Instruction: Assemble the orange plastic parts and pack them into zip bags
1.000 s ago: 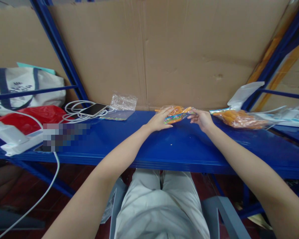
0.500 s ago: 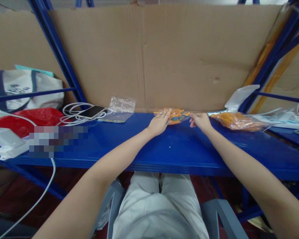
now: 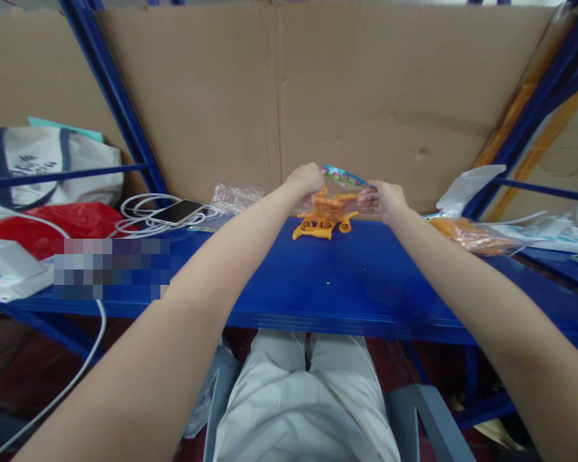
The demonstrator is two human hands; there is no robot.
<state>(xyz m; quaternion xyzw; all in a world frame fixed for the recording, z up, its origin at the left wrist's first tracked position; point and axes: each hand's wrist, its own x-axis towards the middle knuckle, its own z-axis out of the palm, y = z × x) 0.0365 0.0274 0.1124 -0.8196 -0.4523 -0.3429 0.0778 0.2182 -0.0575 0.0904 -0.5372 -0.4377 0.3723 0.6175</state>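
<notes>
Between my two hands hangs a clear plastic bag with a colourful printed header (image 3: 347,178), lifted above the blue shelf. My left hand (image 3: 307,183) is closed on the bag's left side. At the header's right end, my right hand (image 3: 385,197) grips the bag with its fingers pressed together. Orange plastic toy parts (image 3: 334,205) show below and between the hands; some look to be still inside or just under the bag. One longer orange piece (image 3: 313,232) lies on the shelf in front of them.
Another bag of orange parts (image 3: 467,234) lies to the right on the blue shelf (image 3: 347,282). To the left are a phone (image 3: 185,211), coiled white cable (image 3: 139,208), empty clear bag (image 3: 236,196) and red plastic bag (image 3: 77,221). Cardboard (image 3: 366,96) stands behind.
Both hands have risen from the shelf with the bag between them. The orange parts, formerly bundled flat in the bag, now show loose below it, some on the shelf.
</notes>
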